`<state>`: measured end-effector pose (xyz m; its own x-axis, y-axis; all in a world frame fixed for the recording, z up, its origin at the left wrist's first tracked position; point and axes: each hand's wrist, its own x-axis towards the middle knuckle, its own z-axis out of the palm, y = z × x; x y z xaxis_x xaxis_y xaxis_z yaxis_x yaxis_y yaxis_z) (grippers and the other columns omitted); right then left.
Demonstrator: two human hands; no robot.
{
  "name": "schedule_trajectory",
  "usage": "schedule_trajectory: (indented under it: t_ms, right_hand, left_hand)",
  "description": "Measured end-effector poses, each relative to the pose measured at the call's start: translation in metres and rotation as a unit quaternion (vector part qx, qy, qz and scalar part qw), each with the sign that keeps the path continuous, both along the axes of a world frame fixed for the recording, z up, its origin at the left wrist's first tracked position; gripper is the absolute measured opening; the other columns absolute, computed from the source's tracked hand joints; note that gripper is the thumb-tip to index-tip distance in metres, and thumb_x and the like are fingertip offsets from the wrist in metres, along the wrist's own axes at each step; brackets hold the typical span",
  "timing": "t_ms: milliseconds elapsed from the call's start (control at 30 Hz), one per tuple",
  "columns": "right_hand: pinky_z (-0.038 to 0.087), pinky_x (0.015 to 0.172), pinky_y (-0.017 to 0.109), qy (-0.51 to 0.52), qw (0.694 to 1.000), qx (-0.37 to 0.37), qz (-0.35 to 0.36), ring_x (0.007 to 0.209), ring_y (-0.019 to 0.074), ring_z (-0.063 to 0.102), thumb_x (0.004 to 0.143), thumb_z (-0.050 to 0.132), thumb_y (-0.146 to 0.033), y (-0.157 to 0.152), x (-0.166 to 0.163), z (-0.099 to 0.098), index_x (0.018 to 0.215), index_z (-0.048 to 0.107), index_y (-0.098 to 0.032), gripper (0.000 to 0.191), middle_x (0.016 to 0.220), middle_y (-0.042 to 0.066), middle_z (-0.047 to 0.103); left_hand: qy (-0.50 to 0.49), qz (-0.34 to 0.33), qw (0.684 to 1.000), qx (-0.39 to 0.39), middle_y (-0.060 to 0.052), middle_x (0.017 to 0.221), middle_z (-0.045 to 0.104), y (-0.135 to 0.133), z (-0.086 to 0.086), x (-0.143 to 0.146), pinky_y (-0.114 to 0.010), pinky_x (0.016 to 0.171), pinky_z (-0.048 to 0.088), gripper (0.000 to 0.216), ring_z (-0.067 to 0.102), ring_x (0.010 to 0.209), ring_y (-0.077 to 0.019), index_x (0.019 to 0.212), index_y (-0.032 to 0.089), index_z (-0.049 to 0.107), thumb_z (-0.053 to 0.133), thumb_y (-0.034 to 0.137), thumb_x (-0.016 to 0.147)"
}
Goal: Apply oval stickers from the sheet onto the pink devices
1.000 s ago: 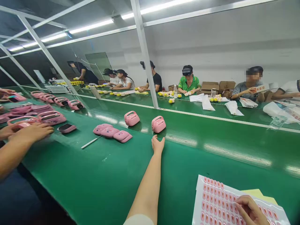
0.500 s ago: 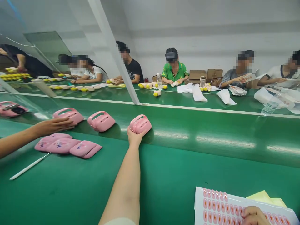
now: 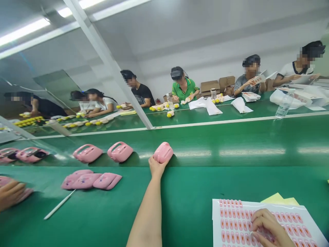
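Observation:
My left hand (image 3: 156, 167) reaches out over the raised belt, fingers wrapped round the near side of a glossy pink plastic casing (image 3: 164, 152). Low on the right, my right hand (image 3: 269, 226) is curled above a white sheet (image 3: 216, 223) bearing rows of pink oval stickers (image 3: 239, 225). Its thumb and fingertips are drawn together at the stickers, and whatever lies between them is hidden. Two similar pink casings with loop handles, one nearer (image 3: 120, 152) and one farther off (image 3: 87, 153), stand on the belt left of my left hand.
A co-worker's hand (image 3: 12, 193) rests on a pink piece at the far left. Several flat pink panels (image 3: 86, 180) lie overlapping beside a white pen-like stick (image 3: 59, 204). Yellow paper (image 3: 280, 199) pokes out behind the sticker sheet. Across the belt, people sit at another bench.
My view has tilted and shifted. The casing in my left hand has turned, so its handle opening no longer shows. A co-worker's hand has left a casing and moved toward me at far left.

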<state>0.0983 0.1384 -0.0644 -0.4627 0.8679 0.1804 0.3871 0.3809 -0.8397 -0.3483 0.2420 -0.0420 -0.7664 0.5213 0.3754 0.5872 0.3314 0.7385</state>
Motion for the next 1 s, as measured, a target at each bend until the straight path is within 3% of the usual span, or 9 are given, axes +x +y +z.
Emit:
schedule_trajectory:
  t_ms: [133, 300, 433, 600, 700, 800, 867, 933, 1000]
  right_hand:
    - [0.051, 0.069, 0.036, 0.036, 0.999, 0.015, -0.020, 0.075, 0.0218, 0.059, 0.077, 0.055, -0.041, -0.003, -0.007, -0.003, 0.068, 0.062, -0.024, 0.020, 0.074, 0.005, 0.060]
    - [0.049, 0.077, 0.038, 0.099, 0.986, 0.048, -0.123, 0.083, 0.0224, 0.057, 0.078, 0.053, -0.042, -0.006, -0.008, -0.001, 0.069, 0.061, -0.024, 0.022, 0.083, 0.006, 0.056]
    - [0.050, 0.075, 0.035, 0.148, 0.978, 0.103, -0.106, 0.082, 0.0204, 0.057, 0.078, 0.055, -0.039, -0.013, -0.019, 0.037, 0.070, 0.061, -0.024, 0.018, 0.082, 0.006, 0.054]
    - [0.050, 0.077, 0.035, 0.232, 0.935, 0.264, -0.041, 0.087, 0.0189, 0.055, 0.080, 0.057, -0.030, -0.030, -0.047, 0.100, 0.075, 0.062, -0.025, 0.008, 0.093, 0.007, 0.050]
    - [0.050, 0.075, 0.032, 0.281, 0.915, 0.286, -0.044, 0.088, 0.0174, 0.054, 0.081, 0.056, -0.028, -0.038, -0.059, 0.118, 0.077, 0.060, -0.025, 0.006, 0.093, 0.005, 0.051]
    - [0.048, 0.061, 0.026, 0.338, 0.894, 0.271, -0.115, 0.073, 0.0137, 0.053, 0.081, 0.057, -0.024, -0.038, -0.064, 0.125, 0.077, 0.060, -0.026, 0.005, 0.079, 0.002, 0.051]
    - [0.043, 0.052, 0.022, 0.365, 0.879, 0.262, -0.156, 0.062, 0.0114, 0.049, 0.079, 0.059, -0.022, -0.035, -0.062, 0.131, 0.076, 0.061, -0.025, 0.005, 0.067, -0.001, 0.046]
    - [0.040, 0.048, 0.021, 0.383, 0.875, 0.248, -0.165, 0.058, 0.0104, 0.046, 0.075, 0.063, -0.022, -0.032, -0.057, 0.139, 0.072, 0.063, -0.024, 0.004, 0.061, -0.003, 0.042]
    - [0.037, 0.045, 0.020, 0.424, 0.872, 0.195, -0.147, 0.053, 0.0085, 0.044, 0.071, 0.067, -0.027, -0.032, -0.050, 0.151, 0.067, 0.063, -0.022, 0.008, 0.060, -0.003, 0.044]
  left_hand:
    - [0.040, -0.033, 0.997, 0.051, -0.013, 0.115, 0.048, -0.014, 0.006, 0.043, -0.046, 0.093, 0.040, 0.061, 0.047, 0.113, -0.0307, 0.114, 0.018, 0.041, 0.070, 0.030, 0.062]
    - [0.103, -0.136, 0.977, 0.128, -0.011, 0.115, 0.046, -0.046, 0.018, 0.109, -0.047, 0.097, 0.036, 0.063, 0.044, 0.116, -0.0308, 0.116, 0.024, 0.034, 0.065, 0.039, 0.062]
    - [0.149, -0.236, 0.946, 0.163, -0.011, 0.110, 0.050, -0.081, 0.024, 0.168, -0.044, 0.095, 0.040, 0.063, 0.049, 0.109, -0.0300, 0.115, 0.026, 0.036, 0.067, 0.039, 0.062]
    - [0.196, -0.294, 0.900, 0.254, -0.012, 0.112, 0.048, -0.109, 0.020, 0.243, -0.047, 0.086, 0.045, 0.067, 0.051, 0.105, -0.0288, 0.127, 0.023, 0.031, 0.064, 0.031, 0.070]
    - [0.178, -0.313, 0.877, 0.318, -0.013, 0.113, 0.046, -0.117, 0.014, 0.277, -0.046, 0.082, 0.048, 0.060, 0.050, 0.105, -0.0275, 0.127, 0.023, 0.034, 0.061, 0.023, 0.074]
    - [0.144, -0.330, 0.872, 0.331, -0.012, 0.111, 0.046, -0.127, 0.014, 0.296, -0.044, 0.080, 0.049, 0.053, 0.050, 0.104, -0.0264, 0.124, 0.025, 0.039, 0.060, 0.023, 0.076]
    - [0.082, -0.372, 0.871, 0.309, -0.011, 0.108, 0.049, -0.134, 0.019, 0.301, -0.041, 0.077, 0.051, 0.054, 0.053, 0.101, -0.0262, 0.120, 0.024, 0.043, 0.066, 0.028, 0.071]
    - [-0.111, -0.435, 0.849, 0.278, -0.011, 0.109, 0.053, -0.141, 0.027, 0.302, -0.040, 0.077, 0.050, 0.058, 0.054, 0.101, -0.0270, 0.115, 0.025, 0.048, 0.073, 0.034, 0.063]
    - [-0.396, -0.469, 0.754, 0.232, -0.012, 0.113, 0.055, -0.145, 0.037, 0.302, -0.044, 0.083, 0.047, 0.056, 0.054, 0.105, -0.0292, 0.111, 0.024, 0.052, 0.070, 0.048, 0.063]
